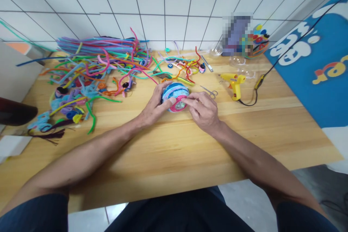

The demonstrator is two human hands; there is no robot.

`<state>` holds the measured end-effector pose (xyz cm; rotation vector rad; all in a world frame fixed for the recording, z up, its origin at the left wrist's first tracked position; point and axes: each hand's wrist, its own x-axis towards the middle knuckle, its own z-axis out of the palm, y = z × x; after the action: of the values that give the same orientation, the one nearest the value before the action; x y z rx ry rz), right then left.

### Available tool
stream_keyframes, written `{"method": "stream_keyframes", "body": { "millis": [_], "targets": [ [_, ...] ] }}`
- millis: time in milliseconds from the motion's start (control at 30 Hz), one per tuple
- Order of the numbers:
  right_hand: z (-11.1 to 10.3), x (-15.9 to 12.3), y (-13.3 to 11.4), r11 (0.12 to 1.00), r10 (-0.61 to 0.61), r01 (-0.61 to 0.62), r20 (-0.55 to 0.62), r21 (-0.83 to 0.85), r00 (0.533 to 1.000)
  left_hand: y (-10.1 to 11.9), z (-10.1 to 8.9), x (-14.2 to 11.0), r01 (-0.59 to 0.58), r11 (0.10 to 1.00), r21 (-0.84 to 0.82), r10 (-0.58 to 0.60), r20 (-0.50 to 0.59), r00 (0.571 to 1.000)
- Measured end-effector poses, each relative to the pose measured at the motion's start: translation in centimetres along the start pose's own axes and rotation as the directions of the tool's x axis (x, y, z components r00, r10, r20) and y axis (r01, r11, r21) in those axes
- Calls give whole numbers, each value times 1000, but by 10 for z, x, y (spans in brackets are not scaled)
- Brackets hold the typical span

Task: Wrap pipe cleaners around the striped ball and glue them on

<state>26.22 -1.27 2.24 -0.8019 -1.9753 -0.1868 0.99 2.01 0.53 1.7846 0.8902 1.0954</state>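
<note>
A round ball (175, 94) wrapped in blue and pink pipe cleaners rests on the wooden table (174, 145) near its middle. My left hand (155, 106) cups the ball's left side, fingers curled round it. My right hand (203, 108) presses a pink pipe cleaner against the ball's right front with pinched fingertips. Part of the ball's clear, shiny surface shows between my hands.
A big heap of coloured pipe cleaners (95, 65) covers the table's back left. A yellow glue gun (234, 82) with a black cord and small scissors (210, 92) lie right of the ball. Clear half-spheres (239, 62) sit at the back. A blue board (315, 61) leans at right.
</note>
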Motion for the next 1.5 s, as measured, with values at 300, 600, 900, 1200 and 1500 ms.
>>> {"method": "stream_keyframes", "body": {
  "millis": [300, 600, 900, 1200, 1500],
  "targets": [
    [0, -1, -1, 1000, 1, 0, 21, -26, 1000, -3, -3, 0, -15, 1000, -18, 15, 48, 999],
    [-2, -1, -1, 998, 67, -67, 66, 3, 996, 1, -12, 0, -75, 994, 76, 65, 126, 990],
    [-15, 4, -3, 988, 141, -141, 7, 61, 990, -5, -9, 0, -196, 968, 158, 183, 97, 978],
    [-39, 27, -11, 991, 130, -130, 32, 7, 991, 0, -1, 0, -249, 945, 210, 242, 60, 968],
    [-145, 31, 65, 475, 840, -709, 30, -521, 541, -2, 12, 0, -362, 886, 290, 423, -189, 886]
  ]
}}
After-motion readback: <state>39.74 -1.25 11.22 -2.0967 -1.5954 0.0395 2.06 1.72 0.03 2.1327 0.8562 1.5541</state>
